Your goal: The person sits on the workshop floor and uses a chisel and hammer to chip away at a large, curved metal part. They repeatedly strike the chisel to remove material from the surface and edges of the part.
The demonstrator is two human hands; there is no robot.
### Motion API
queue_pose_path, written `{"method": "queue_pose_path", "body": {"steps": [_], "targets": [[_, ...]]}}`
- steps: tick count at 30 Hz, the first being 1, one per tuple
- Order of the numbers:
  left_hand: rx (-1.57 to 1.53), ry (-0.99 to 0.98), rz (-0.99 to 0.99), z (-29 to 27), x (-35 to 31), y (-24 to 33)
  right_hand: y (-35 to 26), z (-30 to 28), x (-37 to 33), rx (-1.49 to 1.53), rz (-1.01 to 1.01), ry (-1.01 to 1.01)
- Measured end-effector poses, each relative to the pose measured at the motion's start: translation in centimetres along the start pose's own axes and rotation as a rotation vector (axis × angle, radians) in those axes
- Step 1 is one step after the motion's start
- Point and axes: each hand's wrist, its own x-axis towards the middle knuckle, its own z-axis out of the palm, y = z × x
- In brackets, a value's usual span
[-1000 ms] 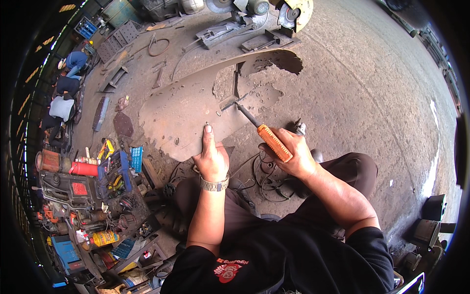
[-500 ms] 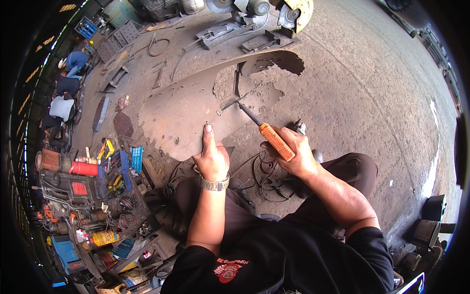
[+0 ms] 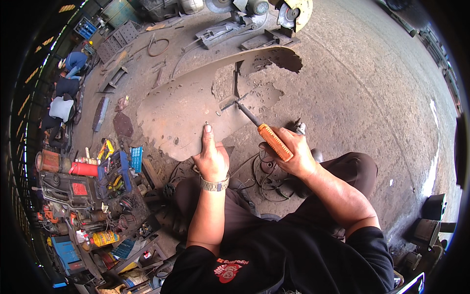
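Note:
My left hand (image 3: 213, 159) grips the near edge of a curved, rusty metal sheet (image 3: 181, 115), thumb on top and the other fingers hidden underneath. An opening with straight sides and a ragged, eaten-away far right edge break up the sheet. In my right hand (image 3: 296, 152) is a chipping hammer (image 3: 275, 142) with an orange ribbed handle and a dark shaft. Its slim dark head meets the sheet at the lower corner of the opening. A dark upright strip of metal (image 3: 237, 81) stands along that opening.
Cut-off machines (image 3: 293, 17) stand at the far side. An angle grinder (image 3: 299, 127) and cables (image 3: 262, 183) lie near my knees. Tools and a toolbox (image 3: 115, 174) crowd the left. Scrap metal (image 3: 123, 124) lies beyond, near people (image 3: 62, 107) bent over.
The sheet has shifted very slightly to the left, and the hammer and my right hand with it. Both grips are the same.

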Motion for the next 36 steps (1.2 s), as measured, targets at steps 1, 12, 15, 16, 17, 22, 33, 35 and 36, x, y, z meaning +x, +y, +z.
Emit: {"method": "queue_pose_path", "body": {"steps": [1, 12, 15, 16, 17, 22, 33, 35, 36], "targets": [[-0.002, -0.002, 0.003, 0.03, 0.01, 0.00, 0.02, -0.02, 0.00, 0.001, -0.003, 0.001], [-0.050, -0.017, 0.006, -0.03, 0.12, -0.09, -0.07, 0.00, 0.10, -0.022, -0.014, -0.016], [-0.030, -0.001, 0.005, 0.09, 0.09, -0.02, -0.06, 0.03, 0.09, -0.006, -0.008, 0.001], [-0.020, 0.007, 0.006, 0.12, 0.07, 0.05, -0.08, 0.10, 0.04, -0.001, -0.006, 0.011], [-0.020, 0.013, 0.004, 0.19, 0.06, 0.16, -0.25, 0.03, 0.03, -0.003, 0.003, 0.018], [-0.004, 0.026, 0.012, 0.31, 0.09, 0.18, -0.15, -0.09, -0.02, -0.011, 0.005, 0.041], [-0.004, 0.000, 0.003, -0.06, 0.18, 0.02, -0.06, -0.01, 0.13, -0.011, -0.009, 0.015], [-0.029, 0.003, 0.000, 0.35, 0.00, 0.23, 0.06, 0.05, 0.06, -0.005, -0.018, 0.016], [-0.038, 0.006, -0.006, 0.57, -0.13, 0.37, 0.06, 0.04, 0.01, -0.004, -0.014, 0.011]]}}
